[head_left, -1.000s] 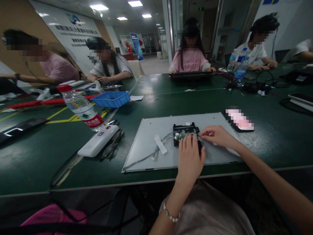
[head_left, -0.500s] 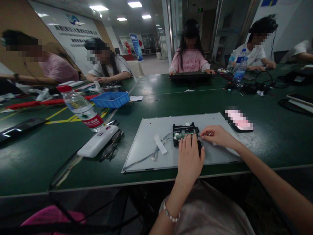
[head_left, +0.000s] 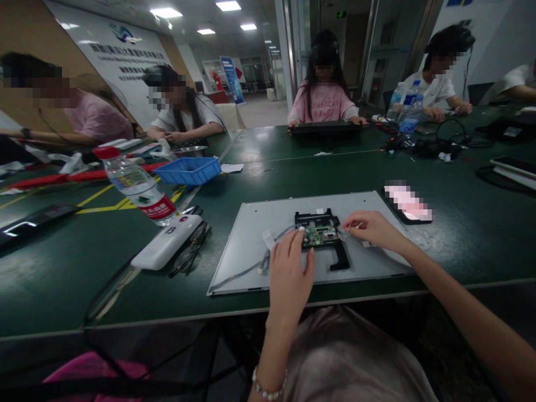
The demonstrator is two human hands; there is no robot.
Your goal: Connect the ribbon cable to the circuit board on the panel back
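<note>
A grey flat panel (head_left: 234,262) lies on the table in front of me. On its middle sits a black plastic bracket (head_left: 341,257) with a green circuit board (head_left: 320,235) in it. My left hand (head_left: 290,273) is open, palm down, its fingertips at the board's left edge over the thin grey cables (head_left: 247,272). A strip of white tape (head_left: 268,239) shows partly beside it. My right hand (head_left: 374,230) is at the bracket's right side, thumb and fingers pinched together. What they hold, if anything, is too small to make out.
Left of the panel are a white power bank (head_left: 167,243), folded glasses (head_left: 190,251), a water bottle (head_left: 138,187) and a blue tray (head_left: 190,170). A phone (head_left: 406,202) lies at the panel's right corner. Several people sit around the table (head_left: 268,178).
My left hand has moved left off the circuit board to the cables, uncovering the board and the bracket's lower arm. My right hand stays pinched at nearly the same spot.
</note>
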